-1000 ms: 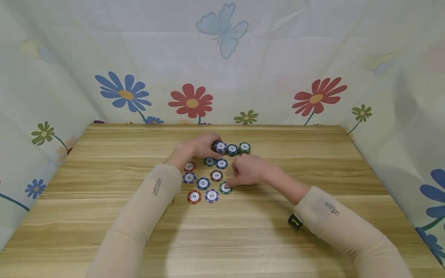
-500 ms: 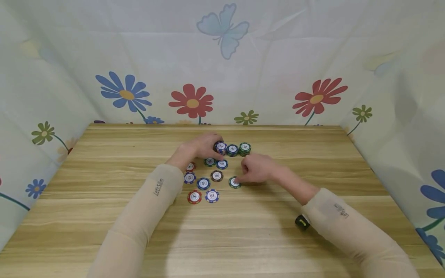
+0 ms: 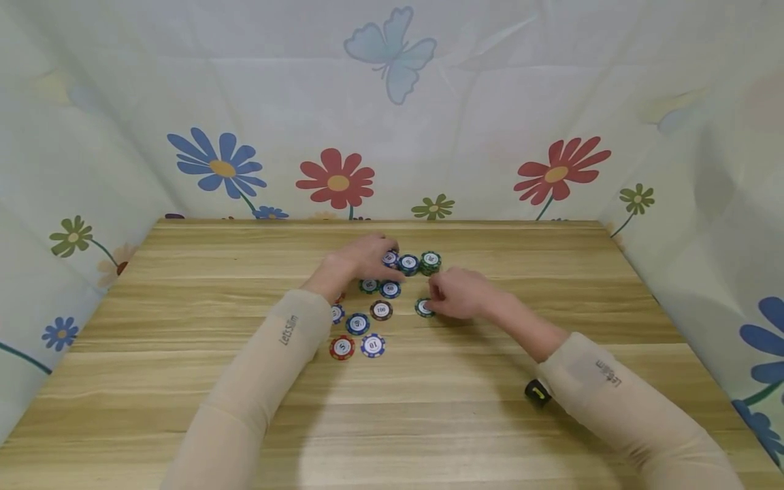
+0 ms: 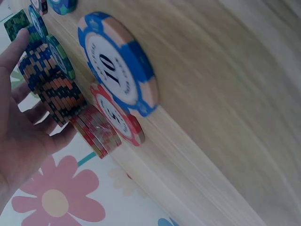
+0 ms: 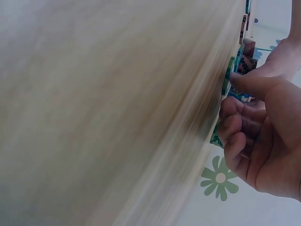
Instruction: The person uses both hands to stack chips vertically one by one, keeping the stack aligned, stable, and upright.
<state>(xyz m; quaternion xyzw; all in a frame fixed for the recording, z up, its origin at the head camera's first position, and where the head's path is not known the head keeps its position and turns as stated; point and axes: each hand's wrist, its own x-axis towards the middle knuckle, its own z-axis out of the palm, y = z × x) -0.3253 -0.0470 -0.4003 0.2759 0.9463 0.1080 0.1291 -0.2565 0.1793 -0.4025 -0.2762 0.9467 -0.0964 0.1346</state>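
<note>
In the head view my left hand (image 3: 361,260) lies at a row of poker chip stacks, its thumb in front and its fingers behind. The left wrist view shows those fingers spread along a black chip stack (image 4: 61,99) and a red chip stack (image 4: 96,131). My right hand (image 3: 462,292) pinches a green-edged poker chip (image 3: 421,307) low at the tabletop. Seen from the right wrist, the thumb (image 5: 249,84) lies against that chip and the other fingers curl in. The blue chip stack (image 3: 408,264) and green chip stack (image 3: 431,261) stand between both hands and the wall.
Loose chips lie flat on the wooden table (image 3: 429,422), among them a black 100 chip (image 3: 381,310), a red 5 chip (image 3: 342,347) and a blue 10 chip (image 3: 373,345). A small black device (image 3: 537,393) shows under my right sleeve. Flowered cloth (image 3: 478,136) surrounds the table.
The green-edged chip has slid right and away from me with my right hand. My left hand has shifted slightly right along the stacks, which stay in place.
</note>
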